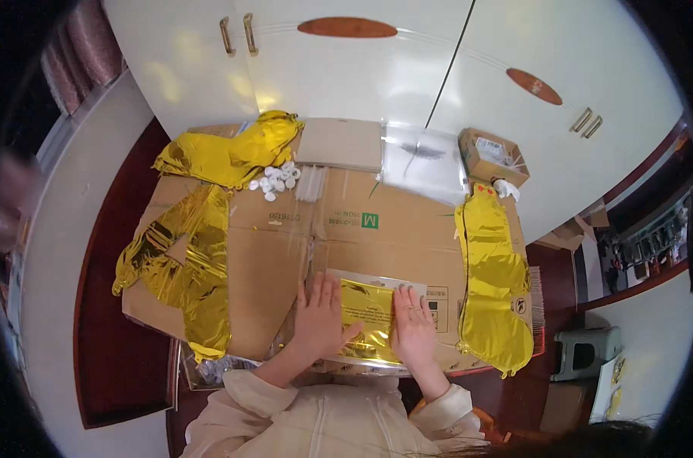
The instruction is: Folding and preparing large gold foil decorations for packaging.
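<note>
1. Location: the gold packet (368, 324) lies flat at the near edge of the cardboard (262, 263), directly in front of the person, between the two hands.
2. Left hand (318, 319): palm down and flat, fingers extended along the packet's left edge, thumb spread inward over the gold face. Nothing is seen pinched.
3. Right hand (413, 327): palm down and flat, fingers extended on the packet's right side. Nothing is seen pinched.
4. Handling, as judged: light, thin and limp, with a slick, shiny surface liable to slide and crease. Not brittle, though sharp pulling could tear the film.
5. Recommended hold: the two side edges, or the clear strip along the far end; flat palms suit smoothing better than fingertips.
6. Edges: the packet's near end lies close to the cardboard's near edge, so little support exists toward the body.
7. Room: bare cardboard extends beyond the packet and to its left. To the right, a gold balloon (495, 282) limits sideways travel; on the left, a second balloon (186, 267) lies well apart from the left hand.
8. Far side: white discs (276, 182), pale straws (310, 183), clear bags (422, 160) and a small carton (480, 162) border the space.
</note>
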{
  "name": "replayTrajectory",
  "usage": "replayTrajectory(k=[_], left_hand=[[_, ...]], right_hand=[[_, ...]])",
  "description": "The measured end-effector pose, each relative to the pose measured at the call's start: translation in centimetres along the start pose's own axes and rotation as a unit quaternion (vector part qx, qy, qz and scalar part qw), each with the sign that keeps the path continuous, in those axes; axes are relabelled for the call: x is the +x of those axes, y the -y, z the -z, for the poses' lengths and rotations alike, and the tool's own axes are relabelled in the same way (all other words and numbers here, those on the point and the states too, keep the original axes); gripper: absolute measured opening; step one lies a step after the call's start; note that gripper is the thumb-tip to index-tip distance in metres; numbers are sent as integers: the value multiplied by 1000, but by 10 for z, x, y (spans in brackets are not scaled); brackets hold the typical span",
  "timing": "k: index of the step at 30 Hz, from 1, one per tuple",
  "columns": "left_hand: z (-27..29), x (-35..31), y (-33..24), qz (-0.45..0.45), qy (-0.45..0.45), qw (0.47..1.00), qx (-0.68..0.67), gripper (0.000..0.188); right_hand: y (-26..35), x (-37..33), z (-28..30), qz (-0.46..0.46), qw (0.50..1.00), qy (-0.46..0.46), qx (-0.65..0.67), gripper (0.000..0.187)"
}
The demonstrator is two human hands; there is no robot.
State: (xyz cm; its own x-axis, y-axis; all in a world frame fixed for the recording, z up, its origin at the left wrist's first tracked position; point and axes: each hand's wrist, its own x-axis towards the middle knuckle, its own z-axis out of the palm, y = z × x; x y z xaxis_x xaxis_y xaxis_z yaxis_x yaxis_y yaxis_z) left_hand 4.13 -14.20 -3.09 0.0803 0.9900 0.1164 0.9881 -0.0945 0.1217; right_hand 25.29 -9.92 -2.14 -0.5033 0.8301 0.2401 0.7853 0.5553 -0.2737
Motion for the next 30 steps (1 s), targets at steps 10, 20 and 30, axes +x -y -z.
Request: replayTrajectory(k=[10, 20, 30], left_hand=[[-1, 38, 33, 119, -52, 901, -413, 84], [27, 47, 41, 156, 44, 701, -694, 28], [74, 21, 51, -48, -127, 626, -768, 23]], right_hand=[[-13, 10, -12, -111, 958, -106, 242, 50], [-9, 7, -9, -101, 901, -241, 346, 40], [-11, 6, 70, -43, 873, -228, 430, 32]])
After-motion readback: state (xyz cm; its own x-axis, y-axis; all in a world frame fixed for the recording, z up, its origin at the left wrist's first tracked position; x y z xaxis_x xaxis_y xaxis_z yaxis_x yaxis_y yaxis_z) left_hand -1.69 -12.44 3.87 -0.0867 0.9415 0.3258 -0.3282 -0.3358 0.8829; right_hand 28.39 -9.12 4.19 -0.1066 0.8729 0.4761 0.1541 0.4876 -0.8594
